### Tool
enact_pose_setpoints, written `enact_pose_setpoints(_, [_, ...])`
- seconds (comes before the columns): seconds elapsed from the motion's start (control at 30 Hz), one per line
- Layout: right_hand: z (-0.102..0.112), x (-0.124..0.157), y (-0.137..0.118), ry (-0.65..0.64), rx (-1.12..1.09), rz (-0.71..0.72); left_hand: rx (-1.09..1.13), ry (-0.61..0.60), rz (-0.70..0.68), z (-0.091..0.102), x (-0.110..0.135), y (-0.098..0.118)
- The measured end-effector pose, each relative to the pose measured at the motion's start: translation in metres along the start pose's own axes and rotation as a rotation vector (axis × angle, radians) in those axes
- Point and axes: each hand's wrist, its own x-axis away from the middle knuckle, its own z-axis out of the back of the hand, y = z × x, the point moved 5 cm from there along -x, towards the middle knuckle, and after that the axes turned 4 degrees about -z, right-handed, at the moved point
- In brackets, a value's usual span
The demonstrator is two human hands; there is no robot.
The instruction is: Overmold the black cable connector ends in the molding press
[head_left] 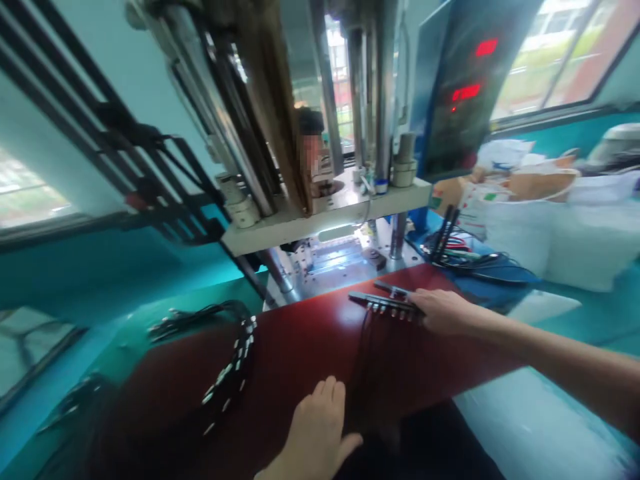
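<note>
My right hand (443, 312) reaches forward over the dark red work surface (310, 333) and grips the end of a dark metal fixture bar (383, 303) with several cable connectors set in it. Black cables (367, 360) hang from the bar toward me. My left hand (315, 433) lies flat near the front edge of the red surface, fingers together and stretched out, holding nothing. The bar lies just in front of the lit opening of the press machine (333, 257).
A bundle of black cables with white tags (233, 360) lies at the left. Steel columns (385, 87) and a white platen (325, 213) rise ahead. A control panel with red digits (467, 90), white sacks (550, 233) and loose wires (465, 257) stand at the right. Another person is partly visible behind the machine.
</note>
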Motion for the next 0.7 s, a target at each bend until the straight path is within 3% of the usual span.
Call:
enact_pose_setpoints(0.17, [0.022, -0.022, -0.013, -0.006, -0.080, -0.032, 0.189, 0.039, 0.049, -0.004, -0.015, 0.001])
enact_pose_setpoints(0.27, [0.028, -0.038, -0.009, 0.037, -0.152, -0.039, 0.523, 0.070, 0.045, 0.006, -0.017, -0.014])
enact_pose_setpoints(0.43, [0.051, -0.071, -0.001, 0.149, -0.269, 0.025, 1.093, -0.235, -0.128, 0.030, -0.027, -0.029])
enact_pose_setpoints(0.57, [0.066, -0.097, 0.001, 0.205, -0.304, 0.087, 1.377, -0.335, -0.236, 0.043, -0.043, -0.012])
enact_pose_setpoints(0.7, [0.069, -0.129, 0.001, 0.247, -0.283, 0.099, 1.453, -0.319, -0.196, 0.039, -0.073, 0.020])
